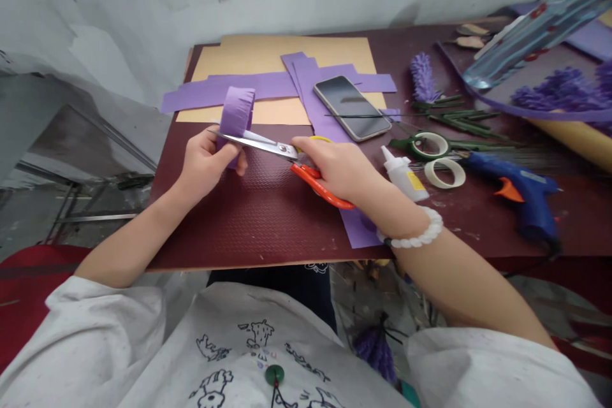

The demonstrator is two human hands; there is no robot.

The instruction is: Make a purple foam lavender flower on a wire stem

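Note:
My left hand point(208, 161) pinches a curled purple paper strip point(236, 109) whose edge is cut into fine fringe. In my right hand point(337, 166) are scissors point(268, 145) with red and yellow handles. Their blades point left and lie across the lower part of the strip, close to my left fingertips. Longer flat purple strips point(258, 86) cross over yellow-tan sheets point(335, 48) behind my hands. A phone point(352, 106) rests on the strips, with a thin dark wire over it.
On the dark red table point(229, 223), a white glue bottle point(404, 175), tape rolls point(445, 173) and a blue glue gun point(523, 188) lie right of my right hand. Green stems point(461, 121), purple fringed flowers point(422, 78) and a clear bluish plastic object point(540, 25) are farther right.

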